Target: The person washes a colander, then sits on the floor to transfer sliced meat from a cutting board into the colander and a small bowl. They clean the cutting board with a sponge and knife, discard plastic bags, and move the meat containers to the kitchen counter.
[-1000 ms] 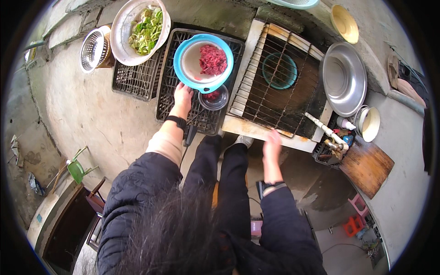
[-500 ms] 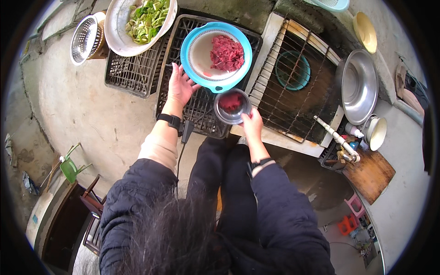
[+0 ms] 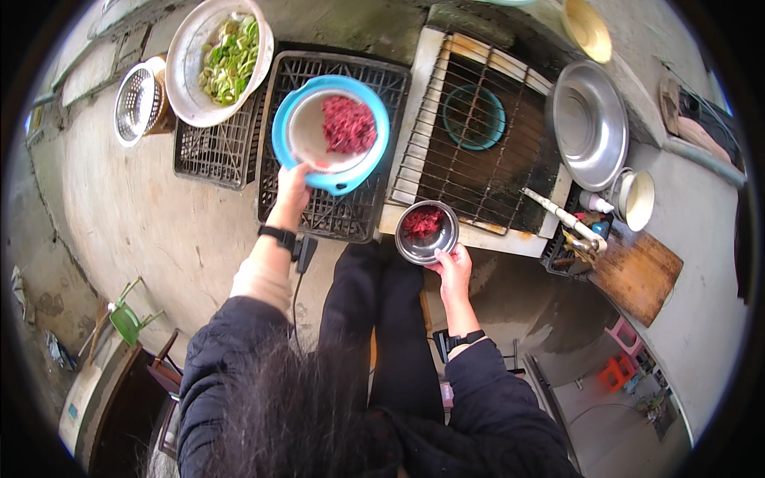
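My left hand (image 3: 292,190) is closed on the near left rim of a blue basin (image 3: 279,151). Inside that basin sits a white strainer (image 3: 306,131) holding a heap of red sliced meat (image 3: 348,125). A small steel bowl (image 3: 446,243) is in my right hand (image 3: 454,272), gripped by its near right side. More red meat (image 3: 422,221) lies toward the far side of this bowl. The basin is above a black plastic crate (image 3: 355,219); whether it rests on it or is lifted, I cannot tell.
A white basin of chopped green vegetables (image 3: 229,64) stands at the far left, near a perforated steel colander (image 3: 135,103). To the right is a sink covered by a rusty wire rack (image 3: 478,175). Beyond it are a large steel basin (image 3: 591,127), a white pipe (image 3: 562,215) and a wooden board (image 3: 637,275).
My left hand has gone from open beside the basin to closed on its rim. My right hand has drawn the steel bowl back and away from the basin. The whole view has shifted.
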A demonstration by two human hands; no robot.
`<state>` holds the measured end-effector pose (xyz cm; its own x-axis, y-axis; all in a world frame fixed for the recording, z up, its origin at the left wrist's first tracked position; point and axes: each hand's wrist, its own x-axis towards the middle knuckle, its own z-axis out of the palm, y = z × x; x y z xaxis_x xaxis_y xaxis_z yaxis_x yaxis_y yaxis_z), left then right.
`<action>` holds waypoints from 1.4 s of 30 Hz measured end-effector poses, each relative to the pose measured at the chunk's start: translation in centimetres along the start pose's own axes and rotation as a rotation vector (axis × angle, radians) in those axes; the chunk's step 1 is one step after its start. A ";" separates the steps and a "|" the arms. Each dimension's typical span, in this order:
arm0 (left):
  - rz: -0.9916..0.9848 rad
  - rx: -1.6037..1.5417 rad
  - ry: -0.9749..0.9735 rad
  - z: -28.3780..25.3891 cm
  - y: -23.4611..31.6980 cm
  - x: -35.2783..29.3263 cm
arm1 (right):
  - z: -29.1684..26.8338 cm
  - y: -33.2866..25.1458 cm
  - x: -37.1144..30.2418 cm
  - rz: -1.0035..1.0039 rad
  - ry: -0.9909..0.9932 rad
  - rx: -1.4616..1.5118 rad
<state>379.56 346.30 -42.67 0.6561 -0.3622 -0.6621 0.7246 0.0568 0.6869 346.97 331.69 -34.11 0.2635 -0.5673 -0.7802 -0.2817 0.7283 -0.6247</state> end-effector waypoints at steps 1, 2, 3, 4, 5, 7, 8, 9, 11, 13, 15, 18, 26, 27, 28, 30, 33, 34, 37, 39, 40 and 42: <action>-0.002 0.011 -0.023 -0.2 0.6 -1.4 | -0.4 -0.6 -0.9 -0.021 -0.010 0.023; -0.032 0.016 -0.022 -0.2 1.4 -2.9 | -1.0 -1.3 -1.8 -0.036 -0.008 0.031; -0.021 0.050 -0.013 -0.3 2.2 -4.6 | -1.6 -1.9 -2.8 -0.038 -0.003 0.045; -0.033 0.068 0.009 -0.1 3.1 -6.5 | -2.2 -2.7 -3.9 -0.027 0.008 0.061; -0.010 0.068 0.008 0.3 4.0 -8.7 | -2.9 -3.6 -5.1 -0.044 0.023 0.057; -0.025 0.117 0.014 1.4 6.5 -12.7 | -4.4 -5.7 -7.4 -0.069 0.050 0.038; -0.056 0.178 0.013 1.9 8.0 -14.7 | -5.3 -6.7 -9.2 -0.056 0.086 0.027; -0.093 0.243 0.010 2.7 9.5 -16.7 | -6.3 -7.7 -10.7 -0.064 0.101 0.006; -0.131 0.321 -0.024 4.6 12.2 -20.5 | -8.3 -10.0 -13.9 -0.137 0.103 0.030; -0.129 0.395 -0.082 7.1 14.8 -23.5 | -10.6 -12.3 -17.5 -0.153 0.139 0.017; -0.151 0.452 -0.167 10.2 17.2 -26.3 | -12.5 -14.5 -21.1 -0.217 0.202 0.036; -0.170 0.562 -0.286 14.3 19.8 -30.2 | -15.3 -16.7 -27.3 -0.279 0.285 0.126; -0.146 0.702 -0.600 30.6 22.8 -38.1 | -20.1 -22.9 -40.1 -0.375 0.538 0.349; -0.150 0.723 -0.633 32.1 22.7 -39.1 | -20.8 -23.1 -41.4 -0.395 0.540 0.382; -0.169 0.745 -0.663 33.4 22.5 -40.1 | -21.4 -23.2 -42.6 -0.441 0.567 0.381; -0.208 0.777 -0.676 34.2 21.6 -43.0 | -22.7 -22.4 -45.9 -0.455 0.631 0.400; -0.237 0.756 -0.781 36.8 19.1 -45.1 | -25.2 -21.4 -48.5 -0.570 0.683 0.474; -0.248 0.761 -0.821 37.8 18.3 -45.7 | -26.2 -21.1 -49.2 -0.584 0.719 0.483; -0.408 0.802 -0.860 37.7 14.8 -49.5 | -28.6 -18.4 -54.0 -0.512 0.794 0.559; -0.427 0.855 -0.889 40.5 12.3 -51.1 | -31.2 -18.0 -55.1 -0.549 0.840 0.576; -0.464 0.867 -0.909 41.6 11.1 -52.1 | -32.4 -17.6 -55.7 -0.554 0.863 0.589; -0.489 0.891 -0.976 43.6 8.9 -54.2 | -34.6 -16.7 -57.2 -0.566 0.920 0.591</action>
<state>341.23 325.90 12.40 -0.2946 -0.6849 -0.6664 0.2179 -0.7271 0.6510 304.66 338.66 19.86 -0.6031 -0.7446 -0.2859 0.1847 0.2183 -0.9582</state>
